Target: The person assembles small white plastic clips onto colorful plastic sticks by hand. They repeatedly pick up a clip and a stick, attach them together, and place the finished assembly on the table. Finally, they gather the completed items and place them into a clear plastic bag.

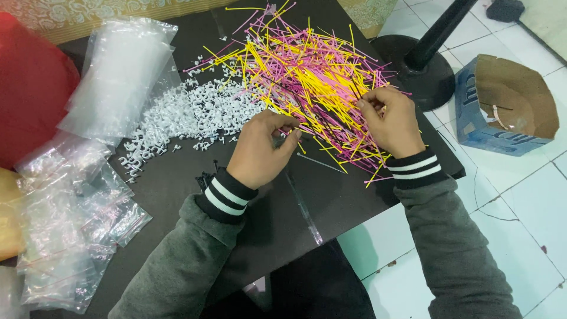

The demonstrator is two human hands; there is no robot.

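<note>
1. Left hand: fingers curled nearly closed at the near edge of the cable tie pile; whether they grip a tie cannot be told.
2. Right hand: fingertips pinched on ties in the pile's right side.
3. Pile location: black table, right of the white cable clips.
4. Clear plastic bags lie at left.

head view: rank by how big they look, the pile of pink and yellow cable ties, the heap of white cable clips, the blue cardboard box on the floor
1. pile of pink and yellow cable ties, widest spread.
2. heap of white cable clips and blue cardboard box look about alike; the box lies lower, on the floor, so I won't rank them.
</note>
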